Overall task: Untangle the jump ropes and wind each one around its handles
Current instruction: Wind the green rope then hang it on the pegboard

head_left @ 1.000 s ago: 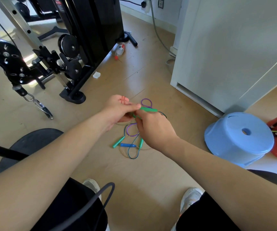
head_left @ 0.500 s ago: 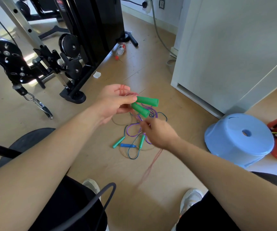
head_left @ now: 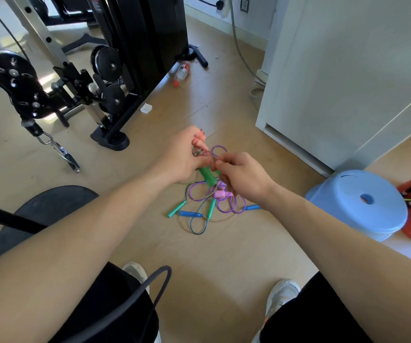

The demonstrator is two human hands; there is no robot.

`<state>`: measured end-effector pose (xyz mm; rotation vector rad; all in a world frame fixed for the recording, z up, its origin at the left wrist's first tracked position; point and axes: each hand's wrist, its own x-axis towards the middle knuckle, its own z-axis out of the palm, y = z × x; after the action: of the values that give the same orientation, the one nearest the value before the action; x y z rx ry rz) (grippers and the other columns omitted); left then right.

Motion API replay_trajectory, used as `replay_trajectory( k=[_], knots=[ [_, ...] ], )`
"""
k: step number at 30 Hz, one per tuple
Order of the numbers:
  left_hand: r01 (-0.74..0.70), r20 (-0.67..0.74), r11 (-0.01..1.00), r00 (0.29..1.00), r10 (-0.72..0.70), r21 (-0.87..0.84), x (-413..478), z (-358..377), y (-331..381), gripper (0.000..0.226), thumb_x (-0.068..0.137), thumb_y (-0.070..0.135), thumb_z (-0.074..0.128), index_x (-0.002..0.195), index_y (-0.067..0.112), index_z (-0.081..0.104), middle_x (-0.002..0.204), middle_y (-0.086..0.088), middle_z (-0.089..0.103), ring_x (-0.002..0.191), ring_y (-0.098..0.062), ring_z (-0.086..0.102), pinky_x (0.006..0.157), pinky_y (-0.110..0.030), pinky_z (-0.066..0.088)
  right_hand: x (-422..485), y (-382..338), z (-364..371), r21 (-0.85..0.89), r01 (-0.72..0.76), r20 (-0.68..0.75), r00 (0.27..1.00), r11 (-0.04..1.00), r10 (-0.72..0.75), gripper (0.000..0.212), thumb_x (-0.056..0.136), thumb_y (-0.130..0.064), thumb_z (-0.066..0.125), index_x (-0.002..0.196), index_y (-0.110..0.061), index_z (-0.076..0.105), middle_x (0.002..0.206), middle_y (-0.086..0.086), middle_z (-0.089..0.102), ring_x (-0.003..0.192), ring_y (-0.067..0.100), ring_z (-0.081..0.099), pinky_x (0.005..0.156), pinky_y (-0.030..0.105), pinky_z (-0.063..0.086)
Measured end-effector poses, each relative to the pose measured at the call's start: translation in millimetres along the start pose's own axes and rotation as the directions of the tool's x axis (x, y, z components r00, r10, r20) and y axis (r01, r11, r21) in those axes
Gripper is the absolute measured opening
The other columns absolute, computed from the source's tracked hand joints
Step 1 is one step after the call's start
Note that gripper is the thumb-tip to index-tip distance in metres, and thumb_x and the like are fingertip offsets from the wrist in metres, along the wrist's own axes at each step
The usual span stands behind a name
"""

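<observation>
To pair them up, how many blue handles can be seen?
2. One blue handle lies beside a green handle; the other right of the purple rope. Others may be hidden.

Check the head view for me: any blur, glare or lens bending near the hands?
Head view: the fingertips of the left hand and right hand and the thin pink cord between them are smeared by motion; the loose ropes below read sharp; sun glare whitens the floor by the gym machine; the wide lens swells the forearms.

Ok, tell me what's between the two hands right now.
In the head view, a green handle sticks out of the left hand, and a thin pale rope runs across to the right hand, which pinches it.
</observation>
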<state>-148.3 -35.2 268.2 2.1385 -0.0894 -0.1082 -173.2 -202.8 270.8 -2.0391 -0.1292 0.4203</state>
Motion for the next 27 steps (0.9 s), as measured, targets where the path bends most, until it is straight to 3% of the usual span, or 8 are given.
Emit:
replay_trajectory(
  k=[3,7,10,14,19,21,24,27],
  knots=[
    [0.083,-0.088,0.986,0.991,-0.096,-0.143,2.0,9.1,-6.9,0.041,0.079,0.010,0.081,0.108,0.013,0.052,0.093,0.002,0.066,0.090,-0.020,0.064,0.079,-0.041,0.056,-7.6,1.4,15.2,-0.102,0.071,-0.079,0.994,0.992,-0.079,0.019,0.100,-0.029,0.046,0.084,-0.031,0.056,0.058,-0.008,0.053,0.048,0.008,0.043,0.052,0.022,0.038],
    [0.179,-0.089,0.926,0.971,-0.220,-0.333,0.1,11.1,-3.2,0.034,0.087,0.003,0.071,0.112,0.009,0.050,0.096,0.000,0.064,0.083,-0.014,0.062,0.055,-0.025,0.058,-13.5,1.1,25.7,-0.327,0.165,-0.122,0.969,0.930,-0.215,0.012,0.102,-0.026,0.041,0.094,-0.026,0.050,0.064,-0.010,0.046,0.063,0.020,0.047,0.057,0.034,0.037],
    [0.235,-0.074,0.891,0.956,-0.284,-0.387,-0.1,9.9,-0.5,0.032,0.089,0.005,0.070,0.114,0.008,0.050,0.100,-0.004,0.066,0.075,-0.011,0.064,0.048,-0.020,0.052,-12.4,2.8,28.7,-0.541,0.149,-0.108,0.964,0.828,-0.244,0.016,0.104,-0.028,0.037,0.111,-0.019,0.049,0.081,0.001,0.053,0.072,0.035,0.050,0.062,0.037,0.044],
    [0.293,-0.052,0.850,0.935,-0.350,-0.437,-0.5,13.0,3.9,0.047,0.080,0.012,0.081,0.114,0.008,0.049,0.097,-0.003,0.069,0.073,-0.013,0.065,0.049,-0.022,0.054,-10.6,6.1,33.1,-0.684,0.156,-0.102,0.947,0.712,-0.306,0.023,0.103,-0.024,0.037,0.124,-0.018,0.046,0.089,0.005,0.059,0.069,0.032,0.046,0.058,0.034,0.038],
    [0.338,-0.055,0.799,0.907,-0.418,-0.497,-2.2,11.9,3.5,0.057,0.074,0.008,0.084,0.118,0.007,0.048,0.099,-0.002,0.070,0.083,-0.016,0.066,0.064,-0.031,0.058,-18.8,5.1,44.4,-0.804,0.208,-0.024,0.925,0.557,-0.380,0.022,0.098,-0.017,0.048,0.118,-0.011,0.052,0.091,0.006,0.064,0.070,0.034,0.064,0.051,0.033,0.034],
    [0.317,-0.077,0.814,0.912,-0.402,-0.487,-1.5,8.1,5.5,0.055,0.075,0.006,0.083,0.119,0.007,0.049,0.100,-0.002,0.069,0.076,-0.014,0.065,0.064,-0.030,0.058,-24.1,4.4,48.0,-0.795,0.230,-0.010,0.920,0.561,-0.392,0.021,0.101,-0.022,0.042,0.117,-0.010,0.049,0.093,0.006,0.063,0.071,0.035,0.063,0.051,0.033,0.033],
    [0.283,-0.104,0.820,0.919,-0.381,-0.497,-0.5,1.1,9.6,0.052,0.077,0.006,0.082,0.118,0.006,0.051,0.095,0.001,0.068,0.072,-0.012,0.065,0.059,-0.027,0.060,-24.8,7.5,45.5,-0.709,0.249,-0.040,0.920,0.659,-0.391,0.019,0.104,-0.024,0.036,0.114,-0.013,0.048,0.095,0.008,0.061,0.076,0.039,0.060,0.055,0.037,0.038],
    [0.264,-0.085,0.798,0.927,-0.364,-0.542,-1.2,-3.9,10.4,0.053,0.077,0.005,0.082,0.121,0.004,0.052,0.099,-0.003,0.069,0.080,-0.018,0.068,0.067,-0.035,0.062,-18.9,16.4,41.0,-0.548,0.160,-0.056,0.972,0.821,-0.227,0.021,0.102,-0.029,0.036,0.094,-0.016,0.052,0.088,0.009,0.063,0.080,0.040,0.058,0.066,0.042,0.050]
  ],
)
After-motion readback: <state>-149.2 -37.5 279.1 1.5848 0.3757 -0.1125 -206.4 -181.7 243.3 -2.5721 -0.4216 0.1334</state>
